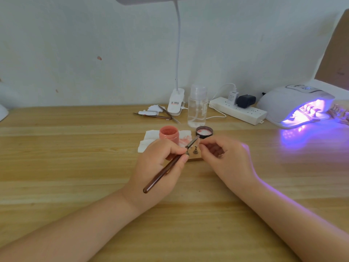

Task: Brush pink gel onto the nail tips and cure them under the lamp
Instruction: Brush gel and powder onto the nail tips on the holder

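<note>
- The left hand (158,163) is gripping the brush (170,165) pen-style, fingers curled round the shaft near the ferrule, with the handle trailing back over the wrist; that low grip is probably giving fine control over the bristle end.
- The brush tip is pointing up and right, meeting the fingertips of the right hand (224,156) in the gap between the two hands.
- The right hand is pinching something small and clear at its fingertips, most likely a nail tip (198,142), though it is too small and blurred to be sure; holding it up there is likely steadying it for the stroke.
- Just beneath the fingertips of both hands, a small wooden stand (195,157) is sitting on the table (75,167), with a metal holder rising from it, seemingly waiting to take tips.
- Just beyond the left hand, the open gel jar (169,134) is standing on a stained tissue (149,138), close enough for quick reloading.
- Beyond the right hand, the lid (204,132) is lying inner side up, keeping its wet face off the table.
- Farther back, a clear bottle (197,108) and a power strip (239,111) are sitting by the wall.
- Well off to the right of the right hand, the lamp (296,104) is glowing violet, with what look like tips on a strip curing inside.
</note>
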The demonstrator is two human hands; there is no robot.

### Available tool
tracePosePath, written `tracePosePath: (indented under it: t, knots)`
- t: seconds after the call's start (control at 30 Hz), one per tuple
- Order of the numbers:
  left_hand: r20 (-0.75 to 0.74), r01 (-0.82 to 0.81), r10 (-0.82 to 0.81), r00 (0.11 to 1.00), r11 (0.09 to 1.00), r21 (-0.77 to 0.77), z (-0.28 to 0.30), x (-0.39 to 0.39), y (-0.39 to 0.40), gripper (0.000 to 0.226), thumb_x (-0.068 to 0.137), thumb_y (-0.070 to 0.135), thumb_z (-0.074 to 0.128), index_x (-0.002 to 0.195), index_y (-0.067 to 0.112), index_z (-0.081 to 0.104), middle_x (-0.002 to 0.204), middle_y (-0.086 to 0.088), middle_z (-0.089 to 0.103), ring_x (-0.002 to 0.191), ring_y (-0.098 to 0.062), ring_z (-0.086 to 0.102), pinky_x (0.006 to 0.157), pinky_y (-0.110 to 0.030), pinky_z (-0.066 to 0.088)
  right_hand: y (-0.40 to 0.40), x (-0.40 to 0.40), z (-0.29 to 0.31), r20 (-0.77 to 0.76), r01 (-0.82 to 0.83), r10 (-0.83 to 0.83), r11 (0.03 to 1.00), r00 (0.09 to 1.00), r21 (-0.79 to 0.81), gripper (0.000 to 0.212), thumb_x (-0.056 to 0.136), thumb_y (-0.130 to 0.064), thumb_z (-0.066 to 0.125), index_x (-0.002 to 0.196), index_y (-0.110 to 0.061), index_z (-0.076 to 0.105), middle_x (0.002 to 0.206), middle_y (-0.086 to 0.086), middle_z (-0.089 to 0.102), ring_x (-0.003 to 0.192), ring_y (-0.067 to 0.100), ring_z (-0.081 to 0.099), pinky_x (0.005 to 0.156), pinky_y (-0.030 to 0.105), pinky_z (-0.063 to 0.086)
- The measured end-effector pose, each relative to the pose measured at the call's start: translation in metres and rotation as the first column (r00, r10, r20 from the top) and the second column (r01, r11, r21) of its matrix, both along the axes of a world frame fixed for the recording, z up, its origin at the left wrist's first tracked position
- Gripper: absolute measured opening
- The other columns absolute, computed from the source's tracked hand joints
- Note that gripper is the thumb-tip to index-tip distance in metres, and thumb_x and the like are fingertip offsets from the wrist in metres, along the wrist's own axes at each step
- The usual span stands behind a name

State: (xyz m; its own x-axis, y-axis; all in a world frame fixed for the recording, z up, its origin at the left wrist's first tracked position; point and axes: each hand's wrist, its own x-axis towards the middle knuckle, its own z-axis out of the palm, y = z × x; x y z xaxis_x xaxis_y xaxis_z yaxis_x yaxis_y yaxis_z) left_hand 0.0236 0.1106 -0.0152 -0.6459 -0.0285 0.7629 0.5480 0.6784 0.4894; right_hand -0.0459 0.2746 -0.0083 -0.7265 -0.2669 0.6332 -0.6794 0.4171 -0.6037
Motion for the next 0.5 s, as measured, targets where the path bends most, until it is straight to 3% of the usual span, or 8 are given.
tracePosePath:
  t: [0.17, 0.27, 0.5]
  knots:
    - [-0.012, 0.037, -0.038, 0.999, 0.999, -0.023, 0.0007, 0.0004, -0.0012, 0.012, 0.083, 0.024, 0.058, 0.084, 0.014, 0.063, 0.079, 0.008, 0.060, 0.077, -0.007, 0.056, 0.071, -0.024, 0.046, -0.0006, 0.0004, 0.0003, 0.001, 0.014, -0.014, 1.000, 1.000, 0.009, 0.009, 0.080, -0.005, 0.070, 0.085, -0.010, 0.075, 0.070, 0.000, 0.069, 0.063, 0.012, 0.061, 0.064, 0.026, 0.049]
    - [-0.029, 0.064, -0.066, 0.997, 0.996, -0.054, 0.0007, 0.0009, -0.0016, 0.012, 0.083, 0.021, 0.058, 0.078, 0.011, 0.063, 0.073, 0.004, 0.059, 0.072, -0.010, 0.055, 0.068, -0.027, 0.045, -0.0008, -0.0005, 0.0001, 0.037, 0.030, -0.029, 1.000, 0.999, -0.010, 0.010, 0.080, -0.006, 0.070, 0.086, -0.011, 0.076, 0.070, -0.002, 0.069, 0.064, 0.011, 0.060, 0.065, 0.022, 0.049]
    - [-0.047, 0.069, -0.067, 0.997, 0.997, 0.044, 0.0005, 0.0019, -0.0014, 0.005, 0.085, 0.024, 0.058, 0.087, 0.028, 0.056, 0.079, 0.011, 0.058, 0.075, -0.003, 0.054, 0.072, -0.014, 0.042, 0.0000, 0.0000, 0.0002, 0.060, 0.025, -0.024, 1.000, 0.998, -0.016, 0.011, 0.080, -0.006, 0.070, 0.087, -0.013, 0.076, 0.070, -0.004, 0.069, 0.069, 0.008, 0.060, 0.064, 0.017, 0.049]
